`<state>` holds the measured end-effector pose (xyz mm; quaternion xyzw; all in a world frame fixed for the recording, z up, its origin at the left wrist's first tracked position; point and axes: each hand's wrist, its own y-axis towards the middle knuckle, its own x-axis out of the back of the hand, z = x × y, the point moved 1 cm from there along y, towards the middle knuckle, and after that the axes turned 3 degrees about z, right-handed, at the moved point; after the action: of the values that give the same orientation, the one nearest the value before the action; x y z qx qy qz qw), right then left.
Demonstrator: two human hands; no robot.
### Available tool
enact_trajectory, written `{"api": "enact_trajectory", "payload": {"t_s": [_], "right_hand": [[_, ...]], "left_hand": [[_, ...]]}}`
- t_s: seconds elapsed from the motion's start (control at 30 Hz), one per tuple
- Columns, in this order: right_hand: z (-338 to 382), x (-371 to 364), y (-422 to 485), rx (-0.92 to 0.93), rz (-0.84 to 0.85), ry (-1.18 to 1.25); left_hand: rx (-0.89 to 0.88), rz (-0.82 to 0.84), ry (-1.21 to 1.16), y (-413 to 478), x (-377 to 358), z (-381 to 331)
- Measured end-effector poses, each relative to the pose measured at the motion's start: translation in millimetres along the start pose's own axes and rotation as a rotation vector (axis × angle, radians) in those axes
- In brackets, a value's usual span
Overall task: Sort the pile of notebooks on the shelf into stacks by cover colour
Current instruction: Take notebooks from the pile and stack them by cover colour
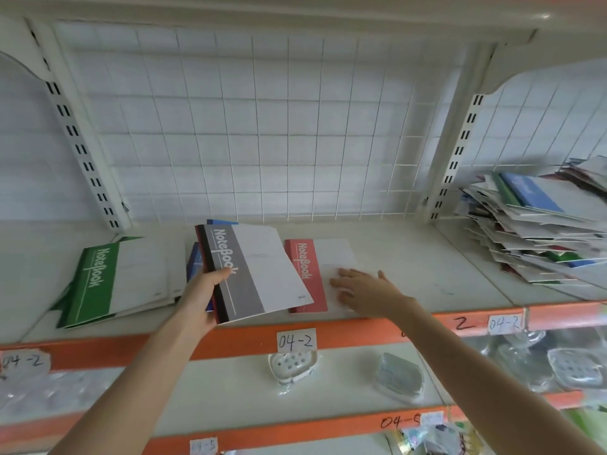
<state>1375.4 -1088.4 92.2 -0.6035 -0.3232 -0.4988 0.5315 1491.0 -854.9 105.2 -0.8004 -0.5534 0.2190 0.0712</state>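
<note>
Bright even light, soft shadows, slight blur, wide-angle edge bending

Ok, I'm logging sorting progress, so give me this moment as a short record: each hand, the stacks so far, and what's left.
left hand: grips grey notebook above a blue notebook
right hand: open, flat on red notebook
green notebooks: left on the shelf, loosely stacked
unsorted pile: next bay to the right, mixed colours
</note>
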Motion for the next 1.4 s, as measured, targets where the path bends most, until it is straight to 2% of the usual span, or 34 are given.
{"api": "enact_trajectory", "payload": {"t_s": [0.2,0.57,0.67,0.73,0.83,0.97,1.1,1.27,1.4], "right_hand": [[-57,-12,-20,-0.190,-0.121,0.159],[-112,-4,-44,-0.366,-0.133,0.178],[-93,3,-40,-0.281,-0.239,0.202],[-67,9,-37,-0.176,-0.324,0.330],[-27,14,-30,-0.108,-0.348,0.540],[6,15,-13,-0.158,-0.376,0.800],[18,14,-2,-0.262,-0.505,0.977],[12,17,1,-0.357,-0.611,0.933],[-4,16,4,-0.501,-0.591,0.721]], "left_hand": [[0.018,0.109,0.023,7,-32,9],[0.067,0.236,0.051,3,-83,25],[0.056,0.252,0.076,4,-82,25],[0.035,0.259,0.099,4,-81,24],[0.006,0.272,0.126,1,-77,22],[-0.037,0.254,0.125,0,-68,20],[-0.067,0.232,0.113,-2,-62,17],[-0.084,0.203,0.115,-2,-45,12],[-0.079,0.127,0.092,0,-18,2]]}}
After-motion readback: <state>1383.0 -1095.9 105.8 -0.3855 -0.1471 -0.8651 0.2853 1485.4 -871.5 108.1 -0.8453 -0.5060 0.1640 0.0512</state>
